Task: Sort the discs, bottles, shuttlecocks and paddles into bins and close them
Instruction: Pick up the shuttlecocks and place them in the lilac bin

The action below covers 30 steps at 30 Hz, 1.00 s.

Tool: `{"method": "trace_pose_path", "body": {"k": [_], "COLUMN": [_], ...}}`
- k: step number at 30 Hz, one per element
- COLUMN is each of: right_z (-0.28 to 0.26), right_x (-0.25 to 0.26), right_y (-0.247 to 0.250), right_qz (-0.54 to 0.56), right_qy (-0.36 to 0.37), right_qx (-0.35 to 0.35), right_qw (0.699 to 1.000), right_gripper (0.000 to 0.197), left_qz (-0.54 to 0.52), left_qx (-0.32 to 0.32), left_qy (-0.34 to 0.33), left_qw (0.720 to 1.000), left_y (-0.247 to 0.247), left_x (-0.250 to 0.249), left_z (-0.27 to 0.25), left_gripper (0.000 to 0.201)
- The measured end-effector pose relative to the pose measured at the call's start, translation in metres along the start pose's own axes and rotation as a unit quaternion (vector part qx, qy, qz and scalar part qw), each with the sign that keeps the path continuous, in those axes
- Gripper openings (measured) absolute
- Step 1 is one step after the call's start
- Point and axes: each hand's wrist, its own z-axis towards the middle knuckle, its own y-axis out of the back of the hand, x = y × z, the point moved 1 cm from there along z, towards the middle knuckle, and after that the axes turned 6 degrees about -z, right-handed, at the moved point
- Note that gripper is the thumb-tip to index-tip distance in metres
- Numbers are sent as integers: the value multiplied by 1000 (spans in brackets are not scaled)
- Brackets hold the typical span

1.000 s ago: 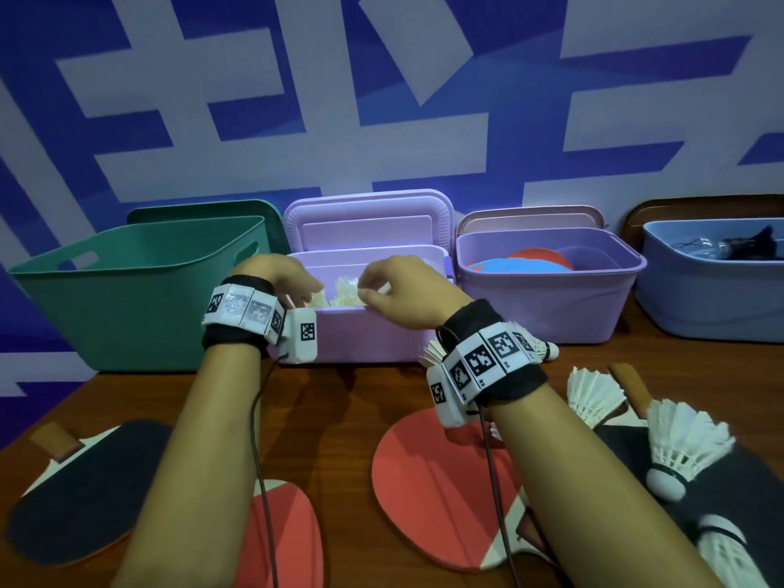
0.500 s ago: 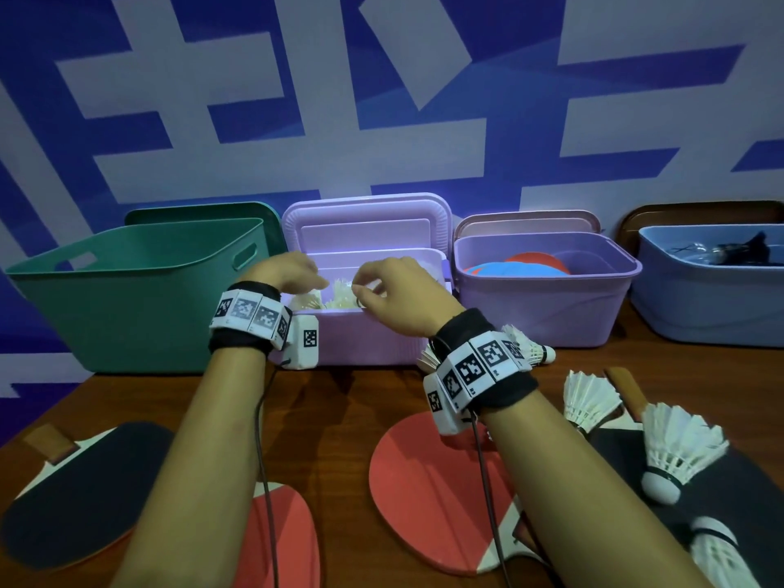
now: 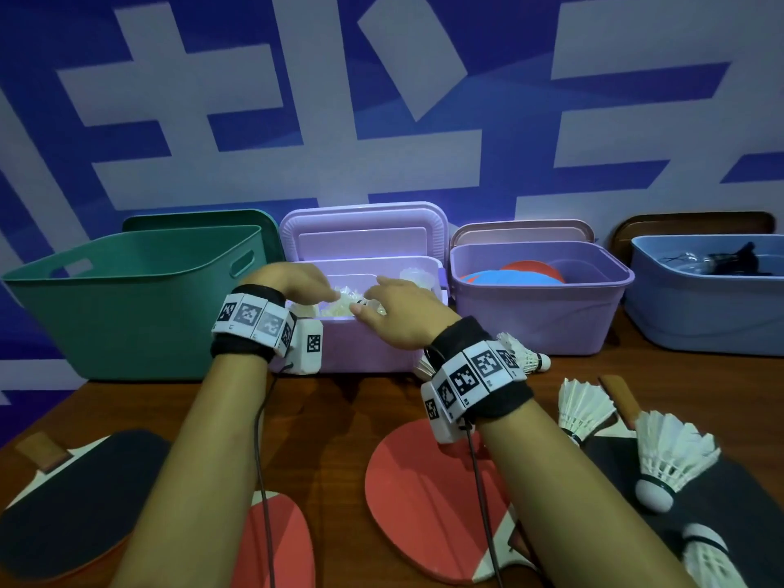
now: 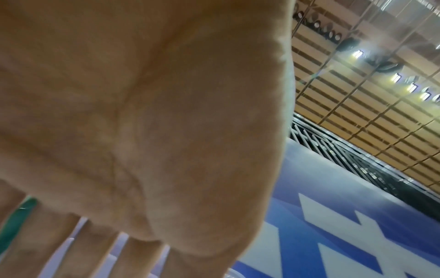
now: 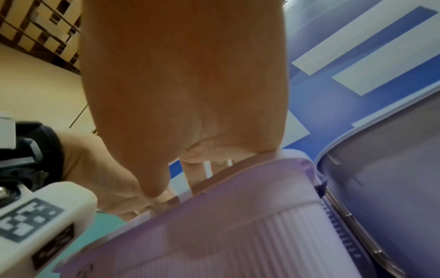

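Both hands reach over the front rim of the small lilac bin [image 3: 373, 345]. The left hand [image 3: 292, 282] has its fingers stretched out and spread, as the left wrist view shows, and grips nothing. The right hand [image 3: 399, 311] lies close beside it with its fingers extended over the white shuttlecocks [image 3: 339, 305] heaped inside the bin; whether its fingertips touch one of them is hard to tell, since the hand's back hides them. Behind the hands the bin's lid [image 3: 365, 231] stands propped upright. To the left of the left hand sits the green bin [image 3: 127, 307]; to the right of the right hand the larger purple bin [image 3: 539, 316] holds red and blue discs [image 3: 513, 273], and farther right stands the blue bin [image 3: 704, 307]. Below the right wrist a red paddle [image 3: 424, 494] lies on the wooden table [image 3: 331, 422]. Right of that forearm, loose shuttlecocks [image 3: 670, 456] rest on a black paddle [image 3: 738, 511]. Near the left forearm lie another black paddle [image 3: 72, 498] and a red one [image 3: 280, 541].
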Motion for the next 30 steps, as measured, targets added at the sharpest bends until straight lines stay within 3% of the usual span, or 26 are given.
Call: {"method": "trace_pose_path", "body": {"k": [3, 7, 11, 15, 17, 19, 22, 24, 28, 30], "right_z": [-16, -27, -44, -78, -102, -119, -130, -133, -135, -133], "right_x": [-6, -5, -7, -20, -28, -34, -47, -57, -57, -53], "right_y": [32, 55, 77, 112, 127, 132, 119, 107, 95, 90], "right_qz": [-12, -55, -55, -46, -62, -94, -149, -114, -87, -91], "right_qy": [-24, -85, -141, -177, -185, -179, -178, -185, -145, -131], "right_qx": [-31, -38, -64, -67, -68, -31, 125, 214, 229, 243], "right_qw": [999, 994, 986, 981, 979, 979, 965, 952, 959, 957], "right_gripper": [56, 52, 19, 21, 33, 41, 61, 73, 64, 56], "left_qz": [-29, -58, -65, -86, -86, -76, -34, 15, 36, 42], "left_qx": [-61, -102, -136, -151, -147, -137, -79, -56, -49, -38], "left_qy": [-83, -134, -152, -224, -263, -288, -305, -307, -316, -320], "left_qw": [994, 984, 977, 959, 950, 945, 948, 950, 947, 946], "left_y": [22, 28, 22, 20, 17, 9, -11, -24, -40, -47], "left_x": [-37, -60, -67, -85, -99, -116, -135, -142, -155, -163], "left_z": [-18, -30, -41, -56, -62, -66, -64, -59, -55, -57], "left_gripper": [49, 46, 44, 41, 37, 35, 41, 48, 43, 30]}}
